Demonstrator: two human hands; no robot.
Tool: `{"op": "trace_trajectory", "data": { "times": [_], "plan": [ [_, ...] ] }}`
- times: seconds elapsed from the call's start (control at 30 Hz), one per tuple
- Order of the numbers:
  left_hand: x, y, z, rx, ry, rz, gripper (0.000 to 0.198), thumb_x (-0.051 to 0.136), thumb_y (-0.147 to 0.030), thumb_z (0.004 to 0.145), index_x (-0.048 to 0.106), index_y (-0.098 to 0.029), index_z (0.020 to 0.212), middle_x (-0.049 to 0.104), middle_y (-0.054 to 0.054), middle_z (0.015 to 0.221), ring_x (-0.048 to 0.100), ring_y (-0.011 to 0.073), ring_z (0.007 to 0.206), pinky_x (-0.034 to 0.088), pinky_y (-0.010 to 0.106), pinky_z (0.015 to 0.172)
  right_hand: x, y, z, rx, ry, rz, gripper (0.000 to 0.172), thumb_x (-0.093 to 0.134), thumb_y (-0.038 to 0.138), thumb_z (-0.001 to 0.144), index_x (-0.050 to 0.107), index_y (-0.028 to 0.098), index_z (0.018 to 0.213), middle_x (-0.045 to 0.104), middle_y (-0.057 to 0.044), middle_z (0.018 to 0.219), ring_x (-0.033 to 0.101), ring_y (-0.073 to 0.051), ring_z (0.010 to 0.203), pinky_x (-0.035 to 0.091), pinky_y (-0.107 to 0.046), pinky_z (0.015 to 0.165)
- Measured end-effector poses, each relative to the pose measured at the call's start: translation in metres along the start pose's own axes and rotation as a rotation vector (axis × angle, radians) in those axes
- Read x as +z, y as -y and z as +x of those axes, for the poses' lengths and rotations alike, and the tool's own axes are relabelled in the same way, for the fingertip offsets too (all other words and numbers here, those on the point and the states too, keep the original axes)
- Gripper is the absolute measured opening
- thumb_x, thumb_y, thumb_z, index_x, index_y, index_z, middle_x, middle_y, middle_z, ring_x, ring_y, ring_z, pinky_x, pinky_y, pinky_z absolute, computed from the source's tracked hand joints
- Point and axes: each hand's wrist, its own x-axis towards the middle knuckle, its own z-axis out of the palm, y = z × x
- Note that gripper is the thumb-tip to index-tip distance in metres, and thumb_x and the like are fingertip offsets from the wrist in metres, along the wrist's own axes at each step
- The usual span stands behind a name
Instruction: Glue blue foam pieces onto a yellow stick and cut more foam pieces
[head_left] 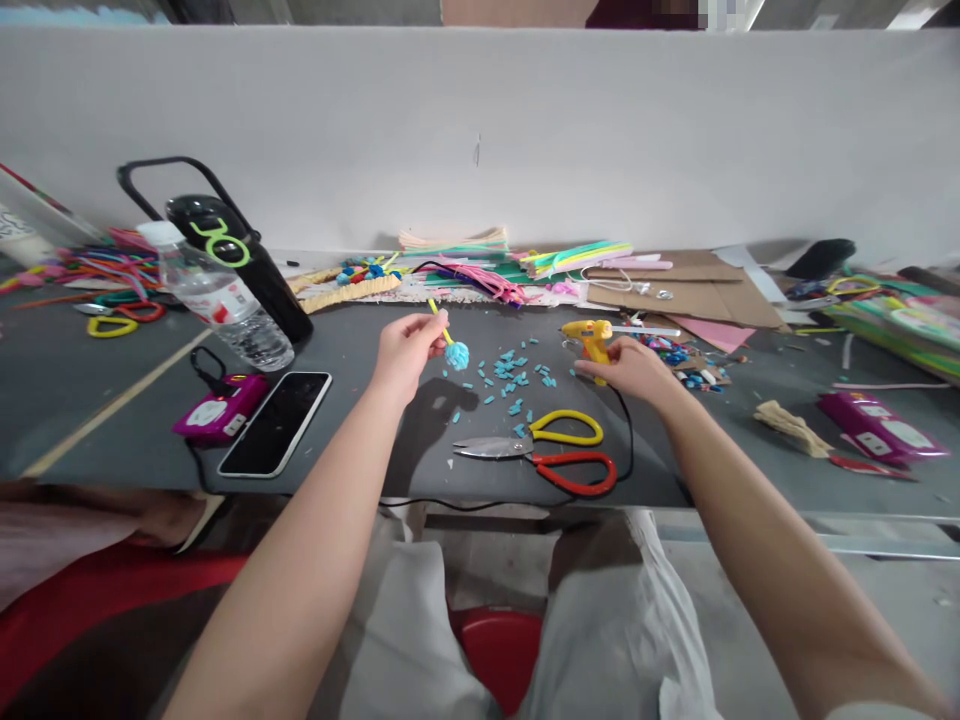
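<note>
My left hand point(409, 348) pinches a thin yellow-green stem point(437, 312). A rounded cluster of light-blue pieces point(457, 355) sits at the stem's lower end, just above the table. My right hand point(630, 368) is closed around the handle of a yellow hot glue gun point(592, 333), whose nozzle points left and whose clear glue stick juts out behind. Between the hands, many small blue pieces point(511, 372) lie scattered on the dark tabletop. Nearer to me rest scissors point(536, 450) with one yellow and one red handle, blades slightly apart and pointing left.
On the left stand a water bottle point(225, 300) and a black flask point(251, 270), behind a phone point(276, 424) and a purple power strip point(221, 408). Bundles of pipe cleaners point(577, 258) and cardboard point(690, 285) line the back panel. Another purple power strip point(881, 428) lies right.
</note>
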Motion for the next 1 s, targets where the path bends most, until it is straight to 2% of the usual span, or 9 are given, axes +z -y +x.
{"op": "trace_trajectory", "data": {
  "times": [0.1,0.2,0.3,0.4,0.5,0.63,0.83,1.0],
  "plan": [
    [0.000,0.000,-0.001,0.008,0.013,0.020,0.034,0.085,-0.044,0.067,0.072,-0.014,0.075,0.061,0.002,0.065,0.055,0.0095,0.059,0.048,0.022,0.057,-0.013,-0.008,-0.018,0.046,0.028,-0.035,0.050,0.066,0.070,0.072,0.052,0.022,0.066,0.062,-0.004,0.069,0.054,-0.019,0.063,0.035,-0.031,0.057],
    [0.001,0.000,-0.002,0.004,0.016,0.031,0.035,0.085,-0.045,0.067,0.072,-0.014,0.076,0.061,0.002,0.066,0.056,0.0097,0.059,0.048,0.023,0.057,-0.021,-0.002,-0.033,-0.077,0.149,0.121,0.049,0.062,0.063,0.080,0.049,0.021,0.059,0.055,-0.001,0.058,0.046,-0.015,0.055,0.032,-0.030,0.054],
    [0.001,0.000,-0.002,0.012,0.022,0.048,0.035,0.084,-0.046,0.067,0.072,-0.014,0.076,0.062,0.003,0.067,0.056,0.0099,0.060,0.048,0.023,0.058,-0.019,0.022,-0.035,-0.278,0.279,0.325,0.041,0.062,0.057,0.084,0.058,0.020,0.067,0.060,-0.001,0.062,0.049,-0.014,0.059,0.037,-0.029,0.056],
    [0.001,0.001,-0.003,0.021,0.029,0.058,0.035,0.084,-0.046,0.068,0.072,-0.014,0.075,0.063,0.003,0.067,0.056,0.0100,0.060,0.048,0.023,0.058,-0.009,0.055,-0.024,-0.396,0.355,0.364,0.025,0.063,0.043,0.083,0.068,0.018,0.084,0.069,-0.003,0.076,0.057,-0.017,0.067,0.042,-0.029,0.062],
    [0.002,0.002,-0.003,0.016,0.032,0.058,0.035,0.084,-0.046,0.067,0.072,-0.014,0.075,0.062,0.002,0.066,0.055,0.0099,0.059,0.047,0.023,0.058,0.005,0.086,-0.008,-0.471,0.348,0.286,0.015,0.063,0.031,0.082,0.072,0.019,0.085,0.072,-0.004,0.084,0.060,-0.017,0.072,0.044,-0.029,0.068],
    [0.002,0.001,-0.003,0.012,0.034,0.072,0.036,0.084,-0.047,0.068,0.072,-0.014,0.075,0.061,0.002,0.065,0.055,0.0100,0.059,0.047,0.023,0.058,0.021,0.112,0.004,-0.456,0.343,0.193,0.010,0.064,0.023,0.081,0.074,0.019,0.083,0.073,-0.006,0.083,0.061,-0.018,0.072,0.041,-0.029,0.065],
    [0.004,-0.001,-0.005,0.014,0.041,0.094,0.037,0.083,-0.048,0.068,0.071,-0.014,0.075,0.061,0.002,0.066,0.055,0.0103,0.059,0.048,0.024,0.059,0.037,0.118,0.001,-0.408,0.276,0.184,0.013,0.065,0.026,0.085,0.074,0.019,0.090,0.074,-0.008,0.090,0.063,-0.021,0.080,0.041,-0.029,0.068],
    [0.007,0.000,-0.006,0.010,0.046,0.097,0.036,0.084,-0.047,0.068,0.071,-0.015,0.073,0.061,0.002,0.065,0.054,0.0103,0.058,0.048,0.025,0.058,0.040,0.120,-0.003,-0.398,0.267,0.166,0.010,0.060,0.022,0.089,0.069,0.019,0.085,0.073,-0.008,0.089,0.061,-0.020,0.080,0.041,-0.028,0.069]
  ]
}}
